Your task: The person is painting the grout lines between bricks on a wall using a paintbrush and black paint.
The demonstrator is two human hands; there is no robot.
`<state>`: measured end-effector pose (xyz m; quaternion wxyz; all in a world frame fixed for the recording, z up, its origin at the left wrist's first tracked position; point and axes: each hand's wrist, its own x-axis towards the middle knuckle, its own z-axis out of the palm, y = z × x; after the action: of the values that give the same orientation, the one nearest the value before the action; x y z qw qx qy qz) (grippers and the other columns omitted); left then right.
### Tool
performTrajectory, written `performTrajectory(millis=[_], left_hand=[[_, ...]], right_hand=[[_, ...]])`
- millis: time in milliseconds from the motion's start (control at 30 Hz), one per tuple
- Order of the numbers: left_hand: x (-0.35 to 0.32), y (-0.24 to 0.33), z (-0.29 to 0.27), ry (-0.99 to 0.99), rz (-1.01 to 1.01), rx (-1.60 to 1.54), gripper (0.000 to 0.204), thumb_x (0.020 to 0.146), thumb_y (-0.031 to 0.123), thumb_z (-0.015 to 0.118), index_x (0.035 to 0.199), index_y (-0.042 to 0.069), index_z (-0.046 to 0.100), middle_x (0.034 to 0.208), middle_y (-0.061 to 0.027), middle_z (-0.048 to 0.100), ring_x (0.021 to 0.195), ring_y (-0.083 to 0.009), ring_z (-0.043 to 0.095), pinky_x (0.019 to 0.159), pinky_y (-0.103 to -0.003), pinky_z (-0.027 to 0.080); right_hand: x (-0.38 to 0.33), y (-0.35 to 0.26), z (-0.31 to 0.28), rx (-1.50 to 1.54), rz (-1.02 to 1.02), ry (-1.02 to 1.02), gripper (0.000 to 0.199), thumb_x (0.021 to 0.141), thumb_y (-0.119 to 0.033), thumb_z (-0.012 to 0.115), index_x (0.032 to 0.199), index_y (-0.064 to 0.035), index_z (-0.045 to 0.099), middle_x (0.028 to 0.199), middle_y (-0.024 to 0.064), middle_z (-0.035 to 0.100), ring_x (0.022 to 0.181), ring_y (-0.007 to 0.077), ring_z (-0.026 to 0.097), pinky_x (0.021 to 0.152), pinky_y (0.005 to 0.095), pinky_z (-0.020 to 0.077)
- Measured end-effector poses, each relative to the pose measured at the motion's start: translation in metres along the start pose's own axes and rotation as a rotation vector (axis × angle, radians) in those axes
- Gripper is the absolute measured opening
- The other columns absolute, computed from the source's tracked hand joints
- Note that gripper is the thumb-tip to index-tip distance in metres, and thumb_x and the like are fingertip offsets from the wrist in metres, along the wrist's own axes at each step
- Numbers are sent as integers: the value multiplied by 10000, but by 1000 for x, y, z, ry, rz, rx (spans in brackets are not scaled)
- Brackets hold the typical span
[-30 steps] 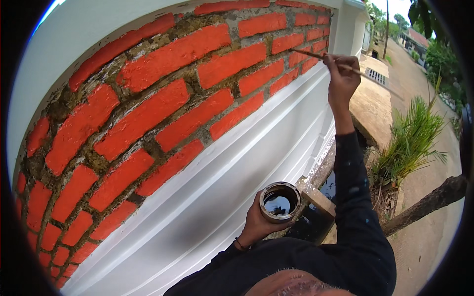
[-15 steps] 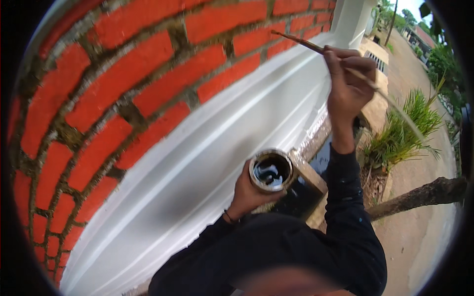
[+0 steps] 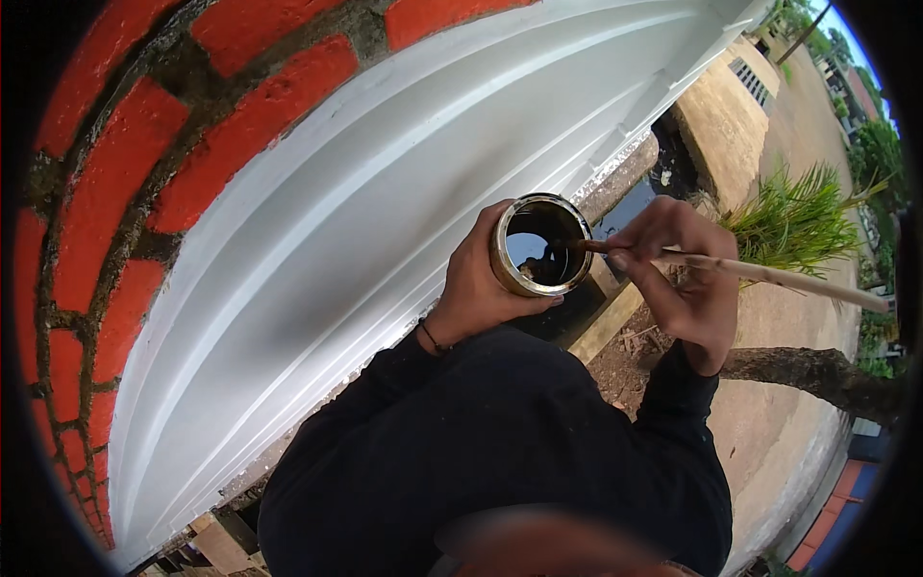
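Observation:
My left hand [image 3: 478, 286] is wrapped round an open metal can [image 3: 499, 252] with dark, glossy liquid [image 3: 535, 258] inside. In my right hand [image 3: 685, 274] is a thin paintbrush [image 3: 775, 273] with a long pale wooden handle, pinched near its dark end. The brush tip reaches over the can's right rim into its mouth; how deep it dips into the liquid I cannot tell. Up at the left is a wall of red-painted bricks [image 3: 258, 124] with dark joints between them.
Below the bricks runs a white moulded wall band [image 3: 385, 192], close to my left hand. A dark water-filled trough [image 3: 630, 210] lies beyond the can. On the right are a spiky green plant [image 3: 803, 226], a tree trunk [image 3: 808, 373] and a dirt path [image 3: 769, 423].
My right hand has come down from the brick wall, bringing the brush tip into the can. The view has tilted down, and the can appears higher in the picture.

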<state>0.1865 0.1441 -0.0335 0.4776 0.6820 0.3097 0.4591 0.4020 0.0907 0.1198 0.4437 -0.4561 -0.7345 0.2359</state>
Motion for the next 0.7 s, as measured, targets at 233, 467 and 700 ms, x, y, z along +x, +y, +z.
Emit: performTrajectory(millis=[233, 467, 700], left_hand=[[-2, 4, -1, -7, -7, -31, 1074, 590, 305, 1035, 1469, 55, 470, 1389, -125, 628, 1310, -271, 630, 1115, -396, 494], [-3, 11, -4, 5, 8, 17, 1067, 584, 297, 1034, 1462, 55, 479, 1386, -122, 633, 1297, -266, 640, 1109, -395, 502], [-5, 17, -1, -13, 29, 132, 1056, 584, 289, 1030, 1457, 57, 482, 1367, -108, 647, 1282, -281, 650, 1093, -397, 513]], right_hand=[[-8, -6, 0, 129, 38, 125, 252, 812, 127, 760, 807, -14, 551, 824, 133, 685, 825, 221, 740, 735, 324, 579], [-12, -3, 1, 88, 61, 75, 248, 829, 113, 760, 817, -17, 550, 832, 122, 686, 833, 209, 738, 744, 320, 568], [-19, 2, -1, 75, 68, 27, 232, 842, 95, 768, 834, -14, 564, 840, 111, 683, 835, 196, 725, 741, 299, 549]])
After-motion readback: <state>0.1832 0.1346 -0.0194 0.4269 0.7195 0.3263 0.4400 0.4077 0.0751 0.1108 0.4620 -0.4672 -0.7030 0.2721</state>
